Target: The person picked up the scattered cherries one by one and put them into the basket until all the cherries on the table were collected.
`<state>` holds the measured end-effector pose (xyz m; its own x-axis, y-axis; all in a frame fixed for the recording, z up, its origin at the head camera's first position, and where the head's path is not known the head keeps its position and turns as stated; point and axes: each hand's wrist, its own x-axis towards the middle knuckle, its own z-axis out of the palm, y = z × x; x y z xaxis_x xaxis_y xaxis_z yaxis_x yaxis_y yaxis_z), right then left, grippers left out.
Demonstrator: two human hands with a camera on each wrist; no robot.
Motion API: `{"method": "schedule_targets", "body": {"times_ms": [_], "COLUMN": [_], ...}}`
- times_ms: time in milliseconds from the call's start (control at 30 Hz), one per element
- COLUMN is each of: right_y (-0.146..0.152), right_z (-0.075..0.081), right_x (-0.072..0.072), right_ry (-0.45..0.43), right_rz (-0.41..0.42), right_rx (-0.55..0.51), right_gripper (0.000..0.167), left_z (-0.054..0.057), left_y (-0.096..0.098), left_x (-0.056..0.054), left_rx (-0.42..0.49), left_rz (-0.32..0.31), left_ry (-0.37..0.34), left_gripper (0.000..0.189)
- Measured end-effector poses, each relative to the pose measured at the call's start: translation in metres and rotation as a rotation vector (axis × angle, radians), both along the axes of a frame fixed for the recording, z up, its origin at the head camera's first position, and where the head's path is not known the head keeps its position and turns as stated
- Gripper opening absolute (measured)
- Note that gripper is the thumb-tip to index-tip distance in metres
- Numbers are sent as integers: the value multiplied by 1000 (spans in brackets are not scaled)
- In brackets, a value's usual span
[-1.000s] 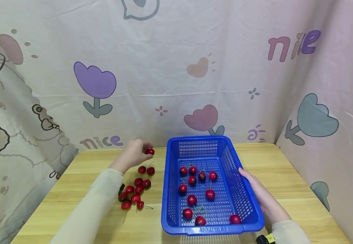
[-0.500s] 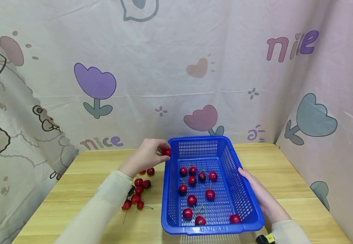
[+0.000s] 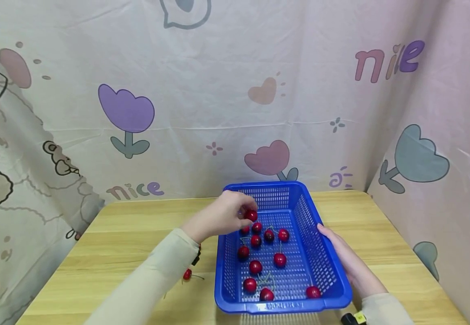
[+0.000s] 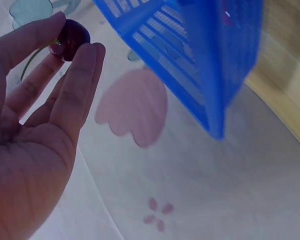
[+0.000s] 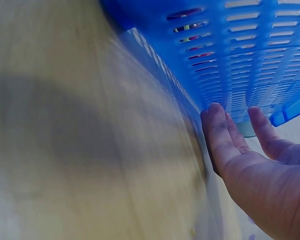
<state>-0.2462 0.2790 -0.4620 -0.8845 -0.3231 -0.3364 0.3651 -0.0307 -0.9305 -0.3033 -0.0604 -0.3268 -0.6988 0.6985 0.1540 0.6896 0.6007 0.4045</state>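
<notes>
In the head view my left hand [image 3: 228,214] is over the back left part of the blue plastic basket [image 3: 223,289]. It pinches a dark red cherry [image 3: 251,215] between thumb and fingertips. The cherry's green stem [image 4: 32,61] shows in the left wrist view. Several cherries, such as this one [image 3: 280,259], lie spread on the basket's floor. My right hand [image 3: 346,257] rests against the basket's right side. In the right wrist view its fingers [image 5: 222,135] are fairly straight and touch the slotted outer wall.
Left of the basket, a stemmed cherry [image 3: 187,274] lies on the wooden table [image 3: 133,225]; my left forearm covers the area around it. A printed cloth [image 3: 202,104] hangs behind the table and at both sides.
My left hand has carried the cherry rightward from the table, across the basket's left rim, to inside its outline. The right hand and the basket have stayed in place.
</notes>
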Motion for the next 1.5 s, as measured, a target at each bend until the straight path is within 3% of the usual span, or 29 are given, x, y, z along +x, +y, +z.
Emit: {"method": "schedule_targets", "body": {"times_ms": [267, 467, 800, 1067, 1500], "right_y": [0, -1, -2, -2, -2], "right_z": [0, 1, 0, -2, -1], "right_x": [-1, -1, 3, 3, 3], "right_ry": [4, 10, 7, -9, -1], "right_rz": [13, 7, -42, -48, -31], "right_rx": [-14, -7, 52, 55, 47], "right_gripper": [90, 90, 90, 91, 91], "left_z": [-4, -9, -15, -13, -3], "left_y": [20, 25, 34, 25, -9], "left_x": [14, 17, 24, 22, 10], "left_rx": [-82, -109, -165, -101, 4], "left_rz": [-99, -90, -139, -151, -83], "left_ry": [-8, -43, -60, -105, -55], "left_gripper": [22, 24, 21, 22, 26]}}
